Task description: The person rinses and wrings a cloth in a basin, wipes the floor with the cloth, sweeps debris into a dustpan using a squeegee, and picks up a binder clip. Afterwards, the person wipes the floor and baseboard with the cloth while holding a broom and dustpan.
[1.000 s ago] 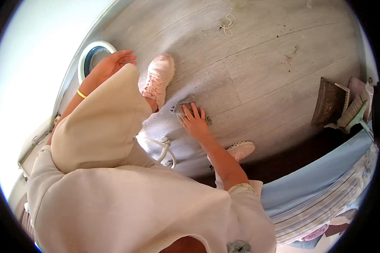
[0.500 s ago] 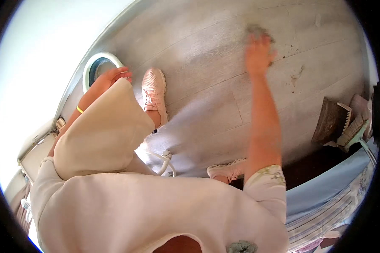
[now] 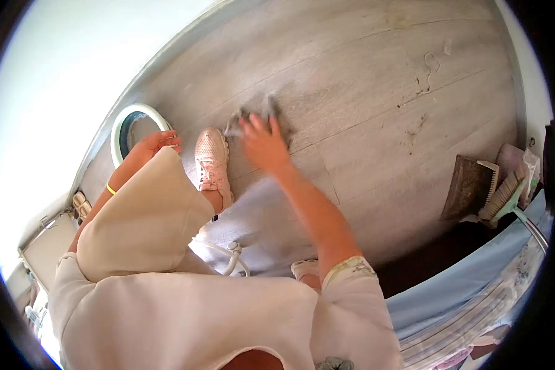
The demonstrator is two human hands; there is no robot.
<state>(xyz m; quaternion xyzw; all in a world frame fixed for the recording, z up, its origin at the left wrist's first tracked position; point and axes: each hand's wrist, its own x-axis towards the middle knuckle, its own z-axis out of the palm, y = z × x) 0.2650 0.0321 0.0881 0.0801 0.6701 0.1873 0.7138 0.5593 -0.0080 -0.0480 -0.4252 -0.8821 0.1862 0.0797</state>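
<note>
R hand (image 3: 265, 146) lies palm-down, spread over rag (image 3: 270, 108); L hand (image 3: 152, 147) hangs unclenched nr basin (image 3: 145, 109).

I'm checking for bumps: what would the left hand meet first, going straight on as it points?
Probably the left shoe, next in line beyond the left hand. Depth is unclear, so the hand might pass above it.

right hand (image 3: 265, 146) on grey cloth (image 3: 269, 106), floor (image 3: 376, 154)

Grey cloth (image 3: 267, 107), seemingly crumpled, edges motion-blurred, lying on floor (image 3: 376, 142) near shoe (image 3: 212, 154).
</note>
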